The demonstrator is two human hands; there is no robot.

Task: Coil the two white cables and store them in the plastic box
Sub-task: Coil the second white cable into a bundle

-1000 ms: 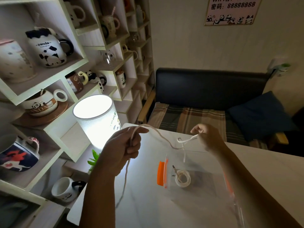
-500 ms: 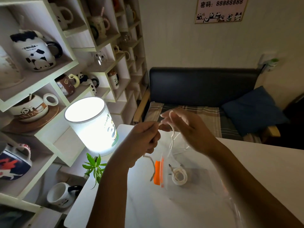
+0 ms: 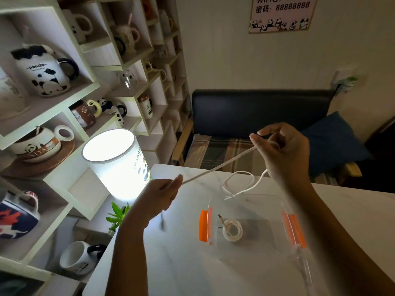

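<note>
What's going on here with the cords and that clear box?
A person is winding a white cable over a white table. The left hand pinches one end and the right hand holds the other, with a loop hanging below it. Another coiled cable already lies in the clear plastic box.

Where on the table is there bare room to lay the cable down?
Bare table lies between the left hand and the plastic box, and nearer the camera. It is crowded by the lamp and plant.
</note>
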